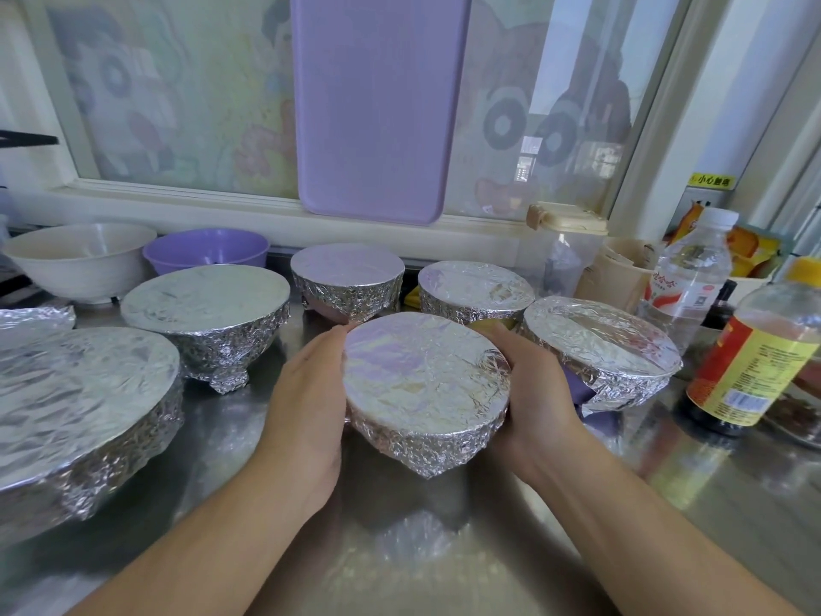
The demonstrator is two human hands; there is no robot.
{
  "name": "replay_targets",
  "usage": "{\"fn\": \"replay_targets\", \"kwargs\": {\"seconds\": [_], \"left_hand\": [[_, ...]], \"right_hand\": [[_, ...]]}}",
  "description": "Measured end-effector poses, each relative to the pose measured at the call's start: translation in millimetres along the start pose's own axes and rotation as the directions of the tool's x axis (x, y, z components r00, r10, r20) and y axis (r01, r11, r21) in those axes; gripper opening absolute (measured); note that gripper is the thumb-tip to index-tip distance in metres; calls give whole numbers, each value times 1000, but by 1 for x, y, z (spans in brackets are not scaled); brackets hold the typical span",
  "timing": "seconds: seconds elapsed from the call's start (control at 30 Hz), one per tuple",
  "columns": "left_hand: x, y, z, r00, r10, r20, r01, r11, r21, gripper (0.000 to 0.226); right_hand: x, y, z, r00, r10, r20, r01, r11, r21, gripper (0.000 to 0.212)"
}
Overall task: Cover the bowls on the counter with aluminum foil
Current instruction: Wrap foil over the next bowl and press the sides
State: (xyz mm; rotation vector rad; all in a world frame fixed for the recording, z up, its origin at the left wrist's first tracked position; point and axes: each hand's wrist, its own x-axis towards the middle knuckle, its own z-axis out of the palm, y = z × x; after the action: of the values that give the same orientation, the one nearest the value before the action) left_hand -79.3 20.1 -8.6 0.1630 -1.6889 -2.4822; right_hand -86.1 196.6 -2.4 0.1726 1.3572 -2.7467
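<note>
Two bare forearms reach in from the bottom edge over the shiny stainless-steel counter (249,420). They meet at a small round bowl tightly wrapped in crinkled aluminium foil (424,384). The left hand (306,393) cups its left side and the right hand (533,393) its right side, fingers curved round the foil-clad wall, thumbs along the rim. The bowl sits tilted between the palms; whether its base touches the counter cannot be told.

Just beyond the right fingertips stands a foil-covered bowl with yellow showing beneath (475,291), and just right of the right hand a foil-covered bowl with a purple base (599,344), its wrap looser and ridged. Beyond the left fingertips is a foil-covered bowl with pink showing at its foot (346,277). Left of the left hand sits a wider foil-wrapped footed bowl (209,313), and further left, at the frame edge, a large foil-wrapped dish (80,393).

Behind those, well away from the fingers, stand an uncovered cream plastic bowl (80,260) and an uncovered purple plastic bowl (206,251). A lilac plastic tray (377,104) leans against the window behind. Right of the right hand, well apart, stand a clear water bottle with a white cap (693,277) and a yellow-labelled sauce bottle (755,349).
</note>
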Motion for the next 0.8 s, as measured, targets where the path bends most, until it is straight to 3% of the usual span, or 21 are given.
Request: {"fn": "replay_targets", "kwargs": {"seconds": [0.1,0.2,0.3,0.43,0.5,0.6,0.7,0.8], "left_hand": [[-3,-3,4,1000,-23,2,23,996,-88,28],[-1,-3,4,1000,-23,-13,22,997,-76,28],[3,1,4,997,-55,-50,53,997,-50,28],[11,7,0,998,-37,-51,40,997,67,25],[9,12,-3,999,11,-45,-3,987,160,32],[1,18,-4,994,106,-8,-100,964,246,33],[-3,16,-5,972,225,60,-228,866,446,32],[-5,11,-6,965,219,144,-261,751,607,83]], "right_hand": [[1,6,3,999,-34,-3,35,999,38,31],[1,11,4,999,-37,-34,38,999,37,39],[5,8,0,1000,-7,-9,7,999,-45,33],[11,-6,-5,998,-41,-46,30,975,-221,31],[16,-8,-10,997,-51,-66,35,973,-226,43],[14,-12,-13,994,-92,-62,74,965,-252,33],[15,-14,-13,996,-82,-29,72,968,-241,36],[16,-12,-13,999,-47,-19,41,971,-236,41]]}}
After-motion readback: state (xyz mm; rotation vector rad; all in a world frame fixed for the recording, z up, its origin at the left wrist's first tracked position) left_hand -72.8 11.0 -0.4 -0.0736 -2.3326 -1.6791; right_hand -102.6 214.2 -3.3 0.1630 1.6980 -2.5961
